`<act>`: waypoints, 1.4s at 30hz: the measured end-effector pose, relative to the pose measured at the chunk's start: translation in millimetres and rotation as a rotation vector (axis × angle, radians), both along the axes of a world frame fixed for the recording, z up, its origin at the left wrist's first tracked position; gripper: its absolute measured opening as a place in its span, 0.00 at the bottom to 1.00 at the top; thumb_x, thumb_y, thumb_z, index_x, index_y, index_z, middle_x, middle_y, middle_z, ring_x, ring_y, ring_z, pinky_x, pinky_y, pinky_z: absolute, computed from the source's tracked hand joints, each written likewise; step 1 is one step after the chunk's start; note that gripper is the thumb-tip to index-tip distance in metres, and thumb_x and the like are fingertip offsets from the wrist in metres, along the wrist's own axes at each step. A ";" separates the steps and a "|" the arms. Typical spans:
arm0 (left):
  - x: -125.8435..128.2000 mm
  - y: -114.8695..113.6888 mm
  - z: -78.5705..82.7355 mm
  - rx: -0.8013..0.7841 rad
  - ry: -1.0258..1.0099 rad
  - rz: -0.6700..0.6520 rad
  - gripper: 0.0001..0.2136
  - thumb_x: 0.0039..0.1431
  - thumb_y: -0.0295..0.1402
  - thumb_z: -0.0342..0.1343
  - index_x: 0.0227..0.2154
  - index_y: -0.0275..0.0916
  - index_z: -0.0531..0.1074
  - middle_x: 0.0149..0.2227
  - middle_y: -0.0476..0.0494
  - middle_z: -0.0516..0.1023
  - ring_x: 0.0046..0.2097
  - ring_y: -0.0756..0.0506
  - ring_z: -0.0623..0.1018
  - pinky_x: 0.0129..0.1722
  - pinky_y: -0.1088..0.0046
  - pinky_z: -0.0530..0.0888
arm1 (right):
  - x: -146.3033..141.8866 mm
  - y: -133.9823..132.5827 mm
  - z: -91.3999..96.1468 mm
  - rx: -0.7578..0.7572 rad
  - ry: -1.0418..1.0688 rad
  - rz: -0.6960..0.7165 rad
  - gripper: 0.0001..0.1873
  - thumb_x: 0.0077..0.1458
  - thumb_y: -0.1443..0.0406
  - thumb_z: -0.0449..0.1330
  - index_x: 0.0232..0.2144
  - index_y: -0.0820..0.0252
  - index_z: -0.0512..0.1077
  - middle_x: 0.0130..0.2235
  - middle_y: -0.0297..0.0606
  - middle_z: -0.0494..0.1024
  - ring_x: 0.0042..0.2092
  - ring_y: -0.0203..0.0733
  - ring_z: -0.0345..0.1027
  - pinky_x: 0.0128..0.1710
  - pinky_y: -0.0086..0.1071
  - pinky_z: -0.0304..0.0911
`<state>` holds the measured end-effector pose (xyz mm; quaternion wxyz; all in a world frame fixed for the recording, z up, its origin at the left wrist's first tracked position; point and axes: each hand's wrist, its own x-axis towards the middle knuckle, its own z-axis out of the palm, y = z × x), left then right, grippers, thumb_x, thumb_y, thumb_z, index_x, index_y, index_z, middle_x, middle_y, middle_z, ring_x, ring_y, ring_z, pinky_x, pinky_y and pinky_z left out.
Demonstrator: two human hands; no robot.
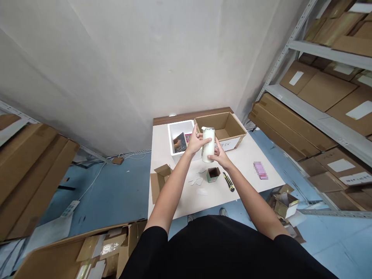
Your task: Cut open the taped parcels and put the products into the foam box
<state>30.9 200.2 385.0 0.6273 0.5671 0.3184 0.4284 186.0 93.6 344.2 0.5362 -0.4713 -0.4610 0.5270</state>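
Both hands hold a white insulated tumbler [208, 145] upright above the table, in front of two containers. My left hand [196, 141] wraps its upper left side. Lower down on the right side, my right hand [221, 155] grips the tumbler near its base. Below it on the table stands a small open carton [213, 174], dark inside, with a green printed side. A black and yellow-green box cutter [228, 182] lies to the right of that carton. White scraps of paper [197, 181] are scattered to its left.
A white foam box [171, 136] holds a dark book [179, 143] and a pink printed item. Beside it stands an open cardboard box [240, 135]. An opened carton [157, 184] lies on the left; a blurred pink item [260, 170] lies right. Shelves of boxes [328, 91] flank the right.
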 end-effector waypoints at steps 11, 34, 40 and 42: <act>0.9 14.8 -18.2 0.050 0.030 0.005 0.53 0.47 0.42 0.77 0.73 0.48 0.53 0.53 0.39 0.78 0.47 0.44 0.80 0.51 0.63 0.77 | -9.8 10.5 -21.2 -0.030 -0.007 -0.153 0.75 0.39 0.55 0.79 0.77 0.43 0.37 0.52 0.41 0.80 0.51 0.53 0.78 0.51 0.46 0.75; 81.2 92.1 -38.0 0.026 0.126 0.244 0.21 0.64 0.56 0.58 0.44 0.43 0.75 0.46 0.43 0.78 0.47 0.45 0.78 0.46 0.68 0.77 | 106.5 129.8 -79.7 -0.086 0.011 0.146 0.59 0.33 0.59 0.79 0.64 0.45 0.55 0.56 0.42 0.76 0.53 0.52 0.76 0.55 0.50 0.71; 49.7 65.7 -47.8 -0.002 0.120 -0.094 0.30 0.58 0.54 0.67 0.59 0.45 0.73 0.52 0.38 0.78 0.53 0.40 0.78 0.53 0.63 0.77 | 102.0 85.4 -88.3 -0.116 0.061 0.247 0.60 0.32 0.58 0.80 0.65 0.44 0.55 0.55 0.40 0.77 0.52 0.50 0.77 0.55 0.48 0.72; 40.0 53.9 -54.2 0.012 0.107 -0.157 0.33 0.56 0.52 0.70 0.60 0.44 0.73 0.53 0.36 0.79 0.55 0.38 0.78 0.53 0.62 0.77 | 97.8 66.0 -93.1 -0.143 0.075 0.267 0.60 0.33 0.59 0.80 0.65 0.44 0.55 0.55 0.40 0.77 0.51 0.50 0.77 0.55 0.48 0.72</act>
